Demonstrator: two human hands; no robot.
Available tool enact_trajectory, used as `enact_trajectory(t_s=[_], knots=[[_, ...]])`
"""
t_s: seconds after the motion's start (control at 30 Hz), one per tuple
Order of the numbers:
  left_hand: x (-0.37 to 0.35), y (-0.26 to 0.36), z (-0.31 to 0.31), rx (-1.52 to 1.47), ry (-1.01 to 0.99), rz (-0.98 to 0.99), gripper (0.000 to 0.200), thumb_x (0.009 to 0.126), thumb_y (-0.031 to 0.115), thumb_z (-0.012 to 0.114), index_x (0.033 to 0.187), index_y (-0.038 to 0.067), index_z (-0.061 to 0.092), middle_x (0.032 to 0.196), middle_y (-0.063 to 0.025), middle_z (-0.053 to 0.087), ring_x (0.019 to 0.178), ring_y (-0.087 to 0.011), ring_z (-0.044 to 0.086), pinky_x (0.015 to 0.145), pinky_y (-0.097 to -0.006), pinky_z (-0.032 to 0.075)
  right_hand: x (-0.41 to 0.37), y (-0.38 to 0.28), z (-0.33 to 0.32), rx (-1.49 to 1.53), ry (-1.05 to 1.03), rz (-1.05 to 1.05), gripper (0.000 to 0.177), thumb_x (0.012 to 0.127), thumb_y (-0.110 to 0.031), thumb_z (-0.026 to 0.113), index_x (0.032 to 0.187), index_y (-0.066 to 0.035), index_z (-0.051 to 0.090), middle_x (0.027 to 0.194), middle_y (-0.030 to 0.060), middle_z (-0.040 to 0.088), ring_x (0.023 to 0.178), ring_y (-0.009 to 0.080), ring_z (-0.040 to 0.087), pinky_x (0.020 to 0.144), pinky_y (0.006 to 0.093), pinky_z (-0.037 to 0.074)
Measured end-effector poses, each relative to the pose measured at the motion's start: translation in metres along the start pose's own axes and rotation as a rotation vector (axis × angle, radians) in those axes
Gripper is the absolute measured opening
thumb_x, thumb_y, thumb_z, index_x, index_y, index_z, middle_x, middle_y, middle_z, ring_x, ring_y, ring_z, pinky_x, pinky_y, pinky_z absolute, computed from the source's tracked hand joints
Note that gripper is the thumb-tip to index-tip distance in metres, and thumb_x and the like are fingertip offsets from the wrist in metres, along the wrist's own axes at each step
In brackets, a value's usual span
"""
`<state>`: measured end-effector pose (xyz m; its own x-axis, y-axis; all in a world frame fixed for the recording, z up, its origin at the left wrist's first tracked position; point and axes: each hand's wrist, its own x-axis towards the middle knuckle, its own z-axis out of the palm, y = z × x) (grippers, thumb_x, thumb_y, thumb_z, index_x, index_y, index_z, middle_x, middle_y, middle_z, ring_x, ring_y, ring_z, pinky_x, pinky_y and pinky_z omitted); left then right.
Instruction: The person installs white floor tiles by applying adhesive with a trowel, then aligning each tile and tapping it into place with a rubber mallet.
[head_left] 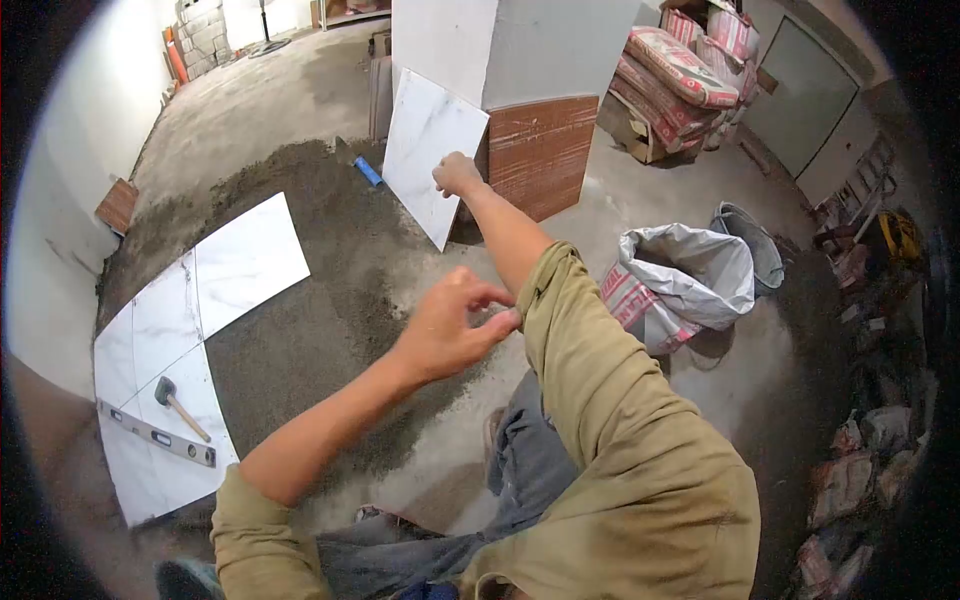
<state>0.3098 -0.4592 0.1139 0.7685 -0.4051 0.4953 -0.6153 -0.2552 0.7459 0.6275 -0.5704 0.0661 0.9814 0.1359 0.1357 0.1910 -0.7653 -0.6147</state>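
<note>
My right hand point(458, 176) is stretched forward in front of a white marble-look tile point(425, 130) that leans against a pillar. Its fingers are curled at the tile's right edge; whether they grip it is unclear. Nearer to me, my left hand point(458, 325) is raised over the floor beside my right sleeve, with thumb and forefinger apart and nothing held. A brown tile point(540, 155) stands against the pillar on the right. A blue-handled trowel point(367, 171) lies on the grey mortar point(290, 350), left of the leaning tile.
White tiles point(250, 262) cover part of the left floor, bearing a mallet point(180, 408) and a spirit level point(158, 434). An open sack point(690, 275) and a bucket point(750, 245) stand at right. Stacked bags point(670, 90) lie behind the pillar point(550, 50).
</note>
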Motion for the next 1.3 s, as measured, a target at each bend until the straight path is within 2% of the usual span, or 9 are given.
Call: enact_trajectory(t_s=[0.3, 0.4, 0.43, 0.5, 0.63, 0.83, 0.97, 1.07, 1.3], knots=[[0.023, -0.045, 0.028, 0.411, 0.035, 0.073, 0.022, 0.074, 0.016, 0.071, 0.092, 0.010, 0.060, 0.090, -0.0099, 0.052, 0.088, -0.0289, 0.056, 0.083, -0.0406, 0.038, 0.010, 0.033, 0.013, 0.146, -0.286, 0.120, 0.022, 0.080, -0.011, 0.055, 0.075, 0.004, 0.071, 0.073, 0.0147, 0.072, 0.063, 0.0257, 0.072, 0.064, 0.0374, 0.059], [0.038, -0.035, 0.010, 0.430, -0.018, 0.290, 0.023, 0.076, 0.018, 0.070, 0.096, 0.009, 0.061, 0.090, -0.0102, 0.053, 0.088, -0.0292, 0.056, 0.083, -0.0402, 0.039, -0.034, 0.021, 0.011, -0.614, -0.056, -0.182, 0.020, 0.080, -0.018, 0.062, 0.090, -0.004, 0.073, 0.098, 0.0175, 0.072, 0.092, 0.0289, 0.071, 0.079, 0.0390, 0.057], [0.043, -0.027, -0.002, 0.278, 0.049, 0.154, 0.022, 0.077, 0.019, 0.071, 0.094, 0.009, 0.063, 0.091, -0.0104, 0.054, 0.088, -0.0295, 0.055, 0.083, -0.0402, 0.040, -0.053, 0.003, -0.008, -0.729, -0.302, -0.212, 0.027, 0.081, -0.016, 0.060, 0.100, 0.000, 0.070, 0.106, 0.0207, 0.069, 0.100, 0.0332, 0.067, 0.080, 0.0419, 0.056], [0.054, -0.007, -0.017, 0.117, 0.111, 0.020, 0.021, 0.078, 0.021, 0.071, 0.093, 0.008, 0.065, 0.091, -0.0105, 0.054, 0.087, -0.0298, 0.055, 0.084, -0.0403, 0.040, -0.060, 0.004, -0.005, -0.739, -0.468, -0.218, 0.025, 0.084, -0.014, 0.057, 0.100, 0.000, 0.070, 0.103, 0.0184, 0.070, 0.097, 0.0305, 0.069, 0.079, 0.0416, 0.056], [0.065, 0.022, -0.025, 0.412, 0.090, 0.351, 0.022, 0.080, 0.029, 0.069, 0.079, 0.007, 0.069, 0.088, -0.0121, 0.057, 0.086, -0.0305, 0.057, 0.080, -0.0428, 0.043, -0.059, -0.007, 0.013, -0.670, -0.398, -0.174, 0.023, 0.085, -0.013, 0.056, 0.098, 0.000, 0.070, 0.099, 0.0168, 0.071, 0.089, 0.0286, 0.069, 0.074, 0.0406, 0.056], [0.062, -0.011, -0.042, 0.590, 0.041, 0.029, 0.028, 0.082, 0.033, 0.069, 0.078, 0.006, 0.068, 0.086, -0.0142, 0.061, 0.088, -0.0326, 0.059, 0.077, -0.0441, 0.043, -0.068, -0.022, 0.023, -0.611, -0.382, -0.058, 0.021, 0.087, -0.012, 0.054, 0.094, 0.000, 0.070, 0.093, 0.0146, 0.072, 0.078, 0.0257, 0.070, 0.067, 0.0391, 0.057], [0.018, -0.033, -0.044, 0.529, 0.362, 0.358, 0.026, 0.082, 0.030, 0.070, 0.079, 0.004, 0.068, 0.083, -0.0142, 0.062, 0.084, -0.0321, 0.059, 0.076, -0.0425, 0.045, -0.056, -0.023, 0.027, -0.289, -0.342, 0.089, 0.021, 0.088, -0.011, 0.052, 0.092, 0.000, 0.069, 0.089, 0.0131, 0.073, 0.070, 0.0238, 0.070, 0.062, 0.0380, 0.057], [-0.008, -0.032, -0.043, -0.049, -0.165, 0.067, 0.025, 0.079, 0.026, 0.072, 0.088, 0.004, 0.064, 0.084, -0.0119, 0.057, 0.080, -0.0256, 0.057, 0.073, -0.0375, 0.045, -0.047, -0.016, 0.012, 0.287, -0.143, 0.212, 0.015, 0.083, -0.007, 0.055, 0.081, 0.003, 0.065, 0.075, 0.0205, 0.069, 0.051, 0.0251, 0.065, 0.044, 0.0382, 0.050], [-0.003, -0.052, -0.036, 0.270, -0.012, 0.282, 0.022, 0.075, 0.020, 0.073, 0.080, 0.008, 0.055, 0.081, -0.0076, 0.052, 0.081, -0.0256, 0.056, 0.070, -0.0384, 0.041, -0.038, -0.027, 0.010, 0.842, -0.006, 0.412, 0.013, 0.088, -0.009, 0.056, 0.082, 0.002, 0.060, 0.073, 0.0124, 0.065, 0.052, 0.0216, 0.060, 0.047, 0.0361, 0.048]])
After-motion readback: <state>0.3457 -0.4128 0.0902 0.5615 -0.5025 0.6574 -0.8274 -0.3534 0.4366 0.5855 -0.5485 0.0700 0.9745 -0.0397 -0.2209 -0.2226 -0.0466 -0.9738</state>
